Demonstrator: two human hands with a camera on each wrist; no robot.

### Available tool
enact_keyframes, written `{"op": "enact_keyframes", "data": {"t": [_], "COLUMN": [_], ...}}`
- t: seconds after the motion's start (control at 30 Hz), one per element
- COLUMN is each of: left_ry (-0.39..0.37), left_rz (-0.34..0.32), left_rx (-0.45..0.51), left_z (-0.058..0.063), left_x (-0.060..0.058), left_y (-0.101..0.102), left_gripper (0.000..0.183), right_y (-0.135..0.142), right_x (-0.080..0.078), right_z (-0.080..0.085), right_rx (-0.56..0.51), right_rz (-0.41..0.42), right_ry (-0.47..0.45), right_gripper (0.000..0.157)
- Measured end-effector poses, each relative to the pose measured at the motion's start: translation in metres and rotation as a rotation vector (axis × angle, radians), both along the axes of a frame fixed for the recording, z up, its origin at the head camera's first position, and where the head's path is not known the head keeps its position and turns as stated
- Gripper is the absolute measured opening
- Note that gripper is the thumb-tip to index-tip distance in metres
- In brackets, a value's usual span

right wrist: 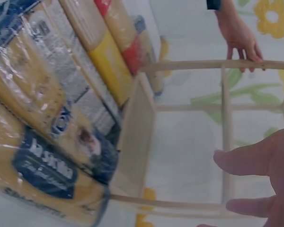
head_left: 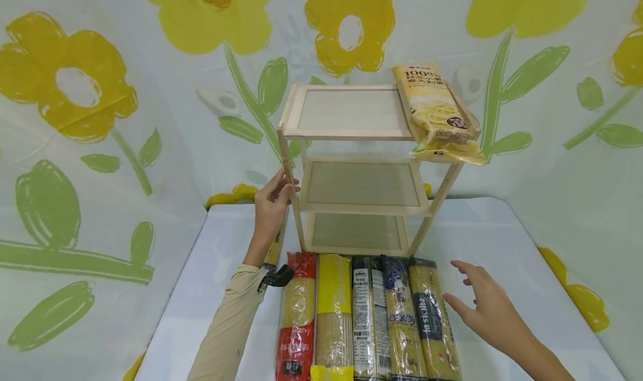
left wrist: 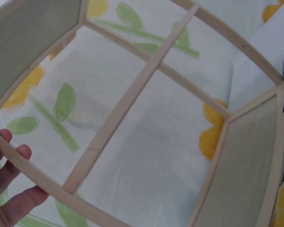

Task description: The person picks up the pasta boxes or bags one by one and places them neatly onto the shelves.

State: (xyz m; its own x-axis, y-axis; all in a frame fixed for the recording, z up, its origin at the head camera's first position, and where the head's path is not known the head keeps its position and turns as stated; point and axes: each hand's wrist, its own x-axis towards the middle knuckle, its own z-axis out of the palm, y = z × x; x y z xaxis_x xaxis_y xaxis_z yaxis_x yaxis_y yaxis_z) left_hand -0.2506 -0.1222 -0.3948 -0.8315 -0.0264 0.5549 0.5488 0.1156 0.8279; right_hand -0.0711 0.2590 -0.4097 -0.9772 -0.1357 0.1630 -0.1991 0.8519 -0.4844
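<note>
A three-tier wooden shelf rack (head_left: 366, 208) stands on the table. My left hand (head_left: 271, 208) grips its left front post, thumb on the near side; in the left wrist view the fingertips (left wrist: 23, 151) lie against the wooden bar. On the top tier, at the right end, lies a yellow bag of noodles (head_left: 434, 110), its lower end jutting over the front edge. My right hand (head_left: 489, 311) is held out over the right side of the table, fingers apart and nothing in them. It is nearest to the dark-labelled spaghetti pack (head_left: 431, 317).
Before the rack lie more pasta packs in a row: a red one (head_left: 296, 319), a yellow one (head_left: 334, 314), a white-labelled one (head_left: 370, 317) and a blue one (head_left: 402, 317). Another narrow pack (head_left: 273, 252) lies left of the rack, partly behind my left arm. Flower-patterned cloth (head_left: 351, 29) hangs behind.
</note>
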Motion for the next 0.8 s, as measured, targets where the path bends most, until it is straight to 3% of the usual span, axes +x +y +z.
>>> {"op": "enact_keyframes", "data": {"t": [0.27, 0.6, 0.8], "left_ry": [-0.017, 0.003, -0.004], "left_rz": [-0.010, -0.029, -0.028], "left_rx": [-0.005, 0.012, 0.016], "left_z": [0.021, 0.021, 0.021], "left_x": [0.019, 0.016, 0.017], "left_y": [0.003, 0.004, 0.004], "left_gripper": [0.043, 0.043, 0.043], "right_y": [-0.006, -0.013, -0.016], "right_x": [0.009, 0.013, 0.019], "right_z": [-0.032, -0.070, -0.097], "right_rx": [0.035, 0.039, 0.031], "right_rz": [0.013, -0.064, -0.112], "right_ry": [-0.172, -0.436, -0.529], "right_gripper": [0.074, 0.085, 0.088]}}
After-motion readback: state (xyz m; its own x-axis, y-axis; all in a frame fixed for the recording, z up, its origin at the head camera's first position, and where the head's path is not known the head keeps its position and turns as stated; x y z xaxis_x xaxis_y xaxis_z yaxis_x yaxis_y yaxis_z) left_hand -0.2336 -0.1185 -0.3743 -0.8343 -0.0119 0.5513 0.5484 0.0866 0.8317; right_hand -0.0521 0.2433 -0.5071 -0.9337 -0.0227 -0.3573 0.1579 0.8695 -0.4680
